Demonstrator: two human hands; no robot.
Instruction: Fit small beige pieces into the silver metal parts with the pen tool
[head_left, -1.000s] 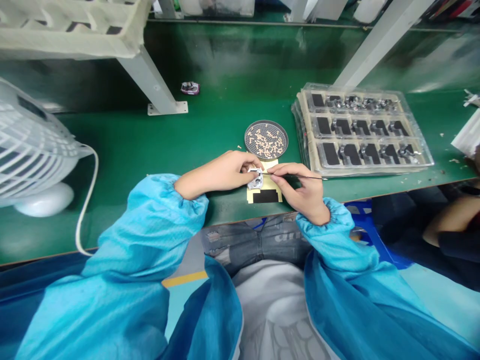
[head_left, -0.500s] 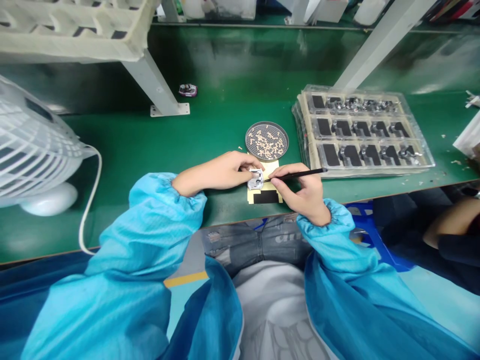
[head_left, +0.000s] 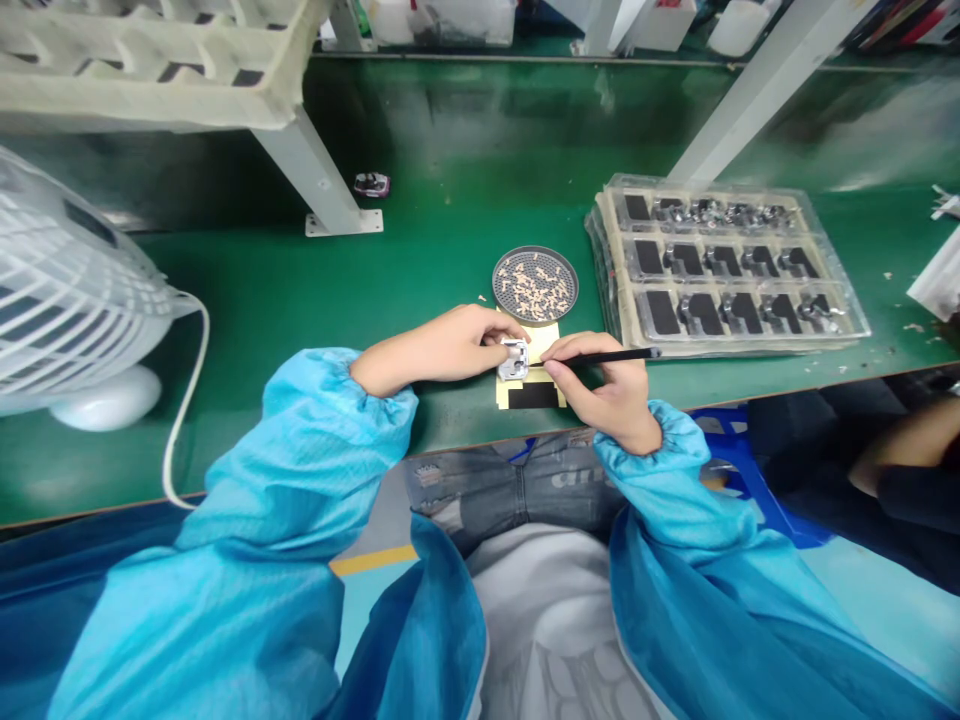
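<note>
My left hand is closed on a small white and silver casing, gripping its left side above a yellow sheet. In my right hand is a thin black pen-like tool, pinched between thumb and fingers. Its tip points left and reaches the casing's right edge; whether it touches I cannot tell. The yellow sheet lies under both hands, with a black rectangle at its near end. Just beyond the sheet rests a round dark dish holding many tiny beige pieces.
Stacked clear trays of dark and silver parts stand on the right. A white fan with its cord is at the left. Shelf posts rise from the green bench, near a small purple-edged part. Another person's arm shows at right.
The black tool has tilted slightly, its back end a little lower than before. Both hands keep their holds, and the whole view has shifted slightly.
</note>
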